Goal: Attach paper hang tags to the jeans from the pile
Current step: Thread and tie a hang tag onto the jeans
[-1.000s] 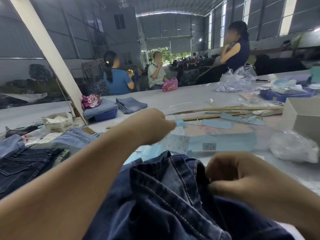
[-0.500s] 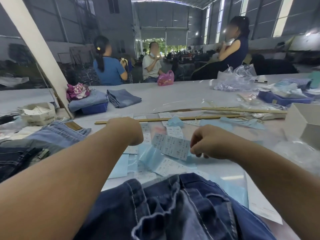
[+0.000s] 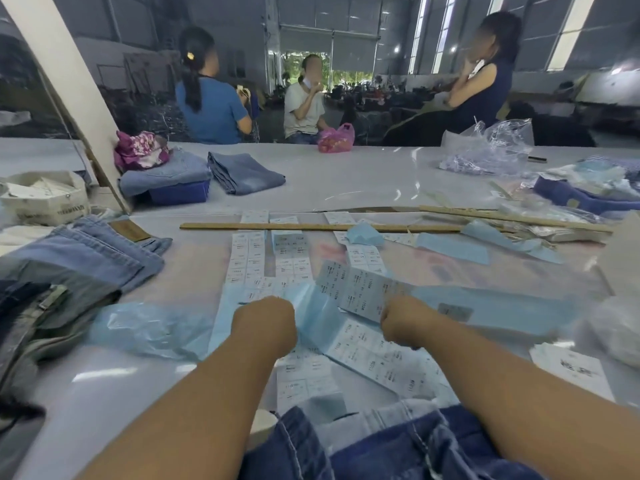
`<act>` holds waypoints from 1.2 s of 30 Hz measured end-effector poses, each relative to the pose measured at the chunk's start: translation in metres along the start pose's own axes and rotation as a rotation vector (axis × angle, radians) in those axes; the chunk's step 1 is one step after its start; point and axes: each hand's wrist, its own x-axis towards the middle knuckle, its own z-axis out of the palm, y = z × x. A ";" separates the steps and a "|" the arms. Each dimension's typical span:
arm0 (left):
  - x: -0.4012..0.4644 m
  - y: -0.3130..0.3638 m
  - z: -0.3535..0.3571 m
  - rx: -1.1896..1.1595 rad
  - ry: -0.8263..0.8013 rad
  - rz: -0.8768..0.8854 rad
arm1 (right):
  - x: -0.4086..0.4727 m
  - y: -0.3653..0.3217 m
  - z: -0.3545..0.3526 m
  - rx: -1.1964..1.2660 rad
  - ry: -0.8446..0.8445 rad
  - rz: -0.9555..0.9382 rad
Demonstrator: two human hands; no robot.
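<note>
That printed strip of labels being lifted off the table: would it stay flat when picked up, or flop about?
Probably floppy: the label strip bends upward from where the right hand pinches it, rather than lying straight. It looks thin and light, so a slight pull would likely lift it. The blue backing sheet near the left hand curls and creases, suggesting it crumples easily.

The pale blue printed label sheet (image 3: 360, 291) lifted at centre carries rows of small dark print in which the number "11038" repeats; the remaining characters are too small to read. The flat white label strips (image 3: 247, 256) on the surface bear similar blocks of print, blurred beyond reading. The white cardboard box (image 3: 45, 199) at far left shows a dark line of lettering on its side, illegible.
</note>
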 end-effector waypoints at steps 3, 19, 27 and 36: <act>0.010 -0.012 0.007 -0.056 0.100 -0.057 | 0.009 0.013 0.014 0.005 0.065 0.012; -0.001 -0.032 0.018 -0.170 -0.426 -0.162 | 0.007 0.008 0.040 -0.201 -0.014 -0.083; -0.009 -0.014 0.015 -0.271 -0.596 -0.099 | 0.003 0.002 0.034 -0.228 0.155 -0.081; -0.004 -0.010 0.011 -0.519 -0.847 -0.105 | -0.013 -0.022 0.042 0.411 -0.594 -0.162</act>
